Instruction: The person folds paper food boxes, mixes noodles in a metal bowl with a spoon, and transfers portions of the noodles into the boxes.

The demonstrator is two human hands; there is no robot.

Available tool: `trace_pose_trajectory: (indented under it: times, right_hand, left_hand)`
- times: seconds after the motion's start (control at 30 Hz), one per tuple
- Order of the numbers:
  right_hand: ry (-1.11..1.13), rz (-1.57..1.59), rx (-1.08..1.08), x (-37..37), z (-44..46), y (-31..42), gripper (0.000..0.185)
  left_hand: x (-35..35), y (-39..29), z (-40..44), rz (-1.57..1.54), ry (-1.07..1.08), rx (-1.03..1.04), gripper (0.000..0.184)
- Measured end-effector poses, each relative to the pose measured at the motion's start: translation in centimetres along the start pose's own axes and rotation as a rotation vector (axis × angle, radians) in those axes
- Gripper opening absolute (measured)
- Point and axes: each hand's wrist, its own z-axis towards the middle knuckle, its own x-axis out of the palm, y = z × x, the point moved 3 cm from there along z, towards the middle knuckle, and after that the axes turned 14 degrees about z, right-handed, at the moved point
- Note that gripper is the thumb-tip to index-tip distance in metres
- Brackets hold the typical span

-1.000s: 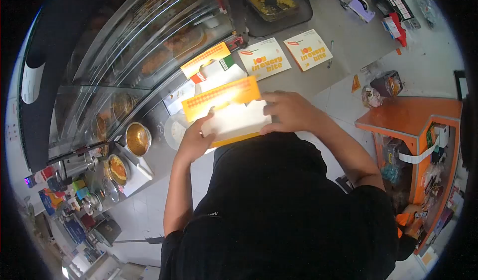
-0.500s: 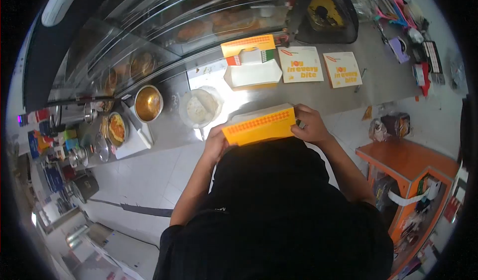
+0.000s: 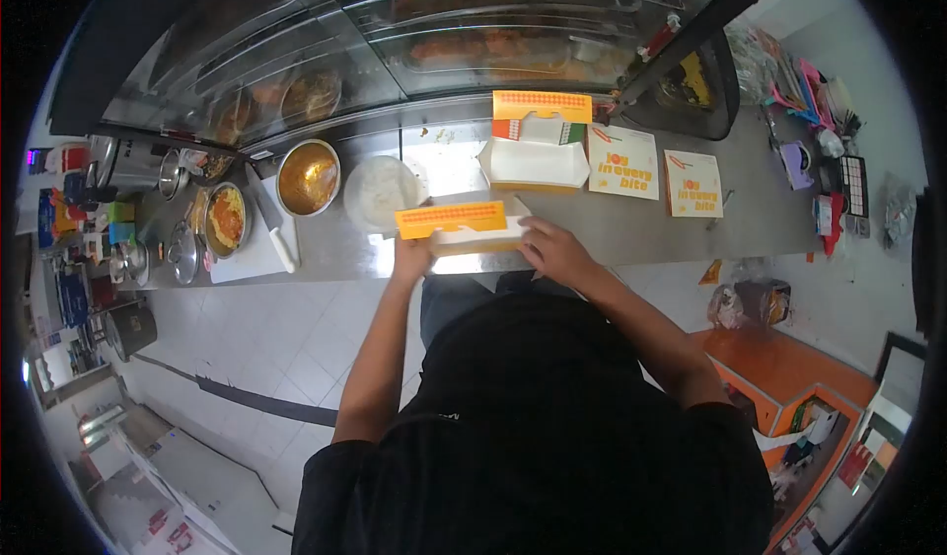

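Yellow card with an orange checked band on the raised flap, pale inside: a long yellow box point(image 3: 456, 222), lid up, between the two hands, in front of the dark shirt point(image 3: 543, 427). Left hand point(image 3: 414, 257) bent round the left end, blurred; right hand point(image 3: 555, 251) with fingers and thumb half curled, gripping the right end. Hands apart from each other, both clamped on the card. Cannot tell whether the underside touches steel. Just beyond the hands, a white-lined open box point(image 3: 533, 166) with red and green patches; right of that, two printed boxes point(image 3: 623, 164). Ahead of the left hand, a round whitish tub point(image 3: 377, 192); farther left, a shiny metal bowl point(image 3: 309, 178) and a white board point(image 3: 252, 259). Close under the hands, the near edge of the steel counter point(image 3: 641, 237), smooth metal running on rightward; beyond, the glass cabinet point(image 3: 434, 37).
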Motion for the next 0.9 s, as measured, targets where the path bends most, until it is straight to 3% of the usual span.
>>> trace_pose_trajectory:
  times: [0.1,0.17,0.23,0.33,0.43,0.53,0.63,0.67,0.77,0.83,0.87,0.9]
  right_hand:
    - [0.091,-0.098,-0.011,2.3,2.5,-3.3,0.012]
    - [0.108,-0.116,-0.055,3.6,3.7,-4.4,0.014]
    - [0.028,0.024,-0.068,3.8,4.7,-4.4,0.017]
    - [-0.084,0.058,-0.109,-0.9,4.7,0.4,0.023]
    - [-0.324,-0.206,0.085,-4.3,0.1,-6.3,0.054]
    - [-0.404,-0.565,0.389,-11.5,-2.0,-6.2,0.075]
    - [-0.259,-0.583,0.35,-14.0,-4.3,-10.4,0.083]
    - [-0.177,-0.68,0.384,-14.2,-4.6,-12.1,0.063]
    - [-0.199,-0.664,0.318,-16.0,-5.4,-13.6,0.047]
    - [-0.358,-0.573,0.327,-17.9,-5.8,-11.6,0.043]
    - [-0.519,-0.474,0.405,-18.9,-5.8,-10.4,0.04]
    - [-0.654,-0.5,0.369,-19.3,-7.5,-10.8,0.033]
  left_hand:
    - [-2.9,-2.6,0.1,0.005,0.024,0.04,0.033]
    - [-4.1,-2.6,0.3,0.137,0.111,-0.145,0.042]
    - [-4.6,-1.1,0.8,0.144,-0.02,0.009,0.034]
    - [-6.0,-0.6,-0.4,0.19,-0.086,0.059,0.042]
    - [-6.5,0.9,-1.4,0.211,-0.109,0.033,0.044]
    - [-5.6,1.3,-1.6,0.293,-0.18,0.036,0.04]
    - [-5.4,-1.9,-2.9,0.372,-0.415,0.013,0.031]
    - [-5.1,-3.7,-3.5,0.4,-0.527,-0.01,0.027]
    - [-2.4,-7.6,-3.8,0.051,-0.453,0.156,0.017]
    - [1.2,-16.7,-2.2,-0.06,-0.159,0.291,0.01]
    - [2.7,-21.7,-1.0,0.056,0.169,0.228,0.01]
    - [4.1,-29.5,-0.5,0.133,0.369,0.394,0.008]
